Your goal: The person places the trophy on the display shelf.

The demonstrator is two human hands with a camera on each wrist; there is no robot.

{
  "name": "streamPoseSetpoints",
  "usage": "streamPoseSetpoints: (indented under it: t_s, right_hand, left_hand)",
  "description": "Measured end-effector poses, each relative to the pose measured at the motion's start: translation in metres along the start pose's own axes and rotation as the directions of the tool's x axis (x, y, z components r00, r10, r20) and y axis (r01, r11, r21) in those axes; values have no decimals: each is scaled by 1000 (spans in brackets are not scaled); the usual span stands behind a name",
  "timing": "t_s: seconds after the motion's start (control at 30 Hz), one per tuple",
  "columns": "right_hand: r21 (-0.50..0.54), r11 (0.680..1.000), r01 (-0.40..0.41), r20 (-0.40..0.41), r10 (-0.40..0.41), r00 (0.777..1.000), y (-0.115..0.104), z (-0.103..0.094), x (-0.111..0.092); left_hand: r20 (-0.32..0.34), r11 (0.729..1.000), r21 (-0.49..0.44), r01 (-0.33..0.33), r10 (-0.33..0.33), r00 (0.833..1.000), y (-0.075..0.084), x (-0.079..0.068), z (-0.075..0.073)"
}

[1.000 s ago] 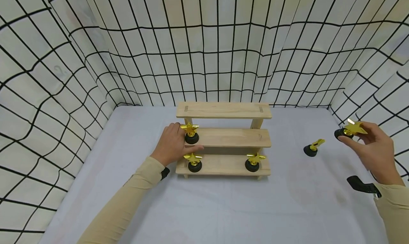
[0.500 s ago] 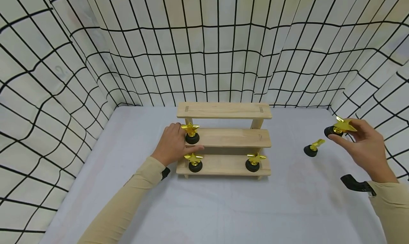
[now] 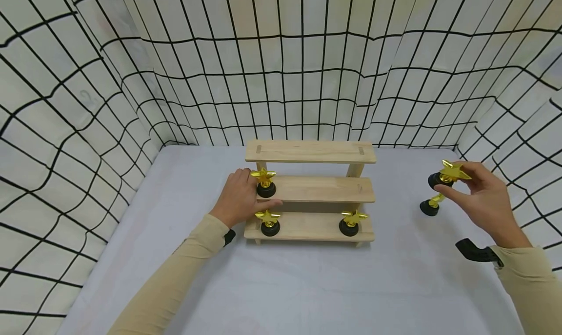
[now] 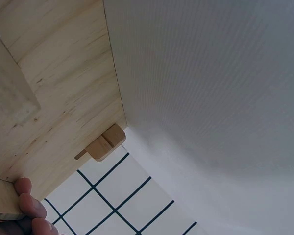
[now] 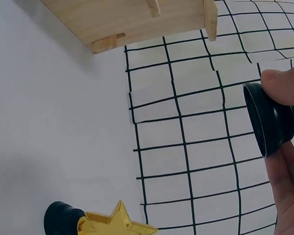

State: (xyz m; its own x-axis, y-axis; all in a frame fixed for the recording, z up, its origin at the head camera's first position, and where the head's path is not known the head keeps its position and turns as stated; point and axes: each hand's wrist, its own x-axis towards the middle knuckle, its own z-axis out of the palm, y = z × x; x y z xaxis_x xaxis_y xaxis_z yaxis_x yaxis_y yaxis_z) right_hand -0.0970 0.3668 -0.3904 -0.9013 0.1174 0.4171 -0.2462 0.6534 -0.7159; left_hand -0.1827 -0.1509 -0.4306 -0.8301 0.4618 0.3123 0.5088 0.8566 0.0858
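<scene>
My left hand (image 3: 239, 198) grips the left end of a three-tier wooden shelf (image 3: 320, 188); in the left wrist view its fingertips (image 4: 32, 205) curl at a board's edge. Out on the right, my right hand (image 3: 487, 203) pinches a gold star trophy (image 3: 440, 180) near its black base (image 5: 269, 120), holding it tilted above the table. Just below it in the head view, another star trophy (image 3: 429, 208) is on the table, partly hidden. One star trophy (image 3: 266, 189) stands at the middle tier's left end. The bottom tier bears star trophies at its left (image 3: 270, 228) and right (image 3: 349, 227).
A white cloth (image 3: 307, 286) covers the table. White walls with a black grid net (image 3: 303, 86) enclose its back and sides. The top tier (image 3: 309, 151) is the rearmost board of the shelf.
My right hand has moved left with its star trophy, which now partly covers the one on the table. The left hand has stayed at the shelf.
</scene>
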Motion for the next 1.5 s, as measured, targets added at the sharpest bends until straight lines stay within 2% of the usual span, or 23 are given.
streamPoseSetpoints:
  t_s: [0.4, 0.7, 0.9, 1.07, 1.5]
  right_hand:
    - [36, 999, 22, 53, -24, 998, -15, 21, 4]
    - [61, 994, 87, 55, -91, 994, -23, 36, 10]
    - [100, 991, 90, 82, -98, 992, -30, 45, 12]
    - [114, 990, 88, 99, -100, 990, -38, 52, 14]
    - [170, 976, 133, 130, -156, 979, -50, 74, 18]
  left_hand:
    - [6, 1000, 0, 16, -16, 1000, 2, -1, 0]
    - [18, 1000, 3, 18, -18, 1000, 3, -1, -2]
    - [37, 1000, 13, 21, -21, 999, 4, -2, -3]
    - [17, 1000, 12, 21, -21, 1000, 3, -1, -3]
    - [31, 1000, 7, 29, -30, 999, 3, -1, -4]
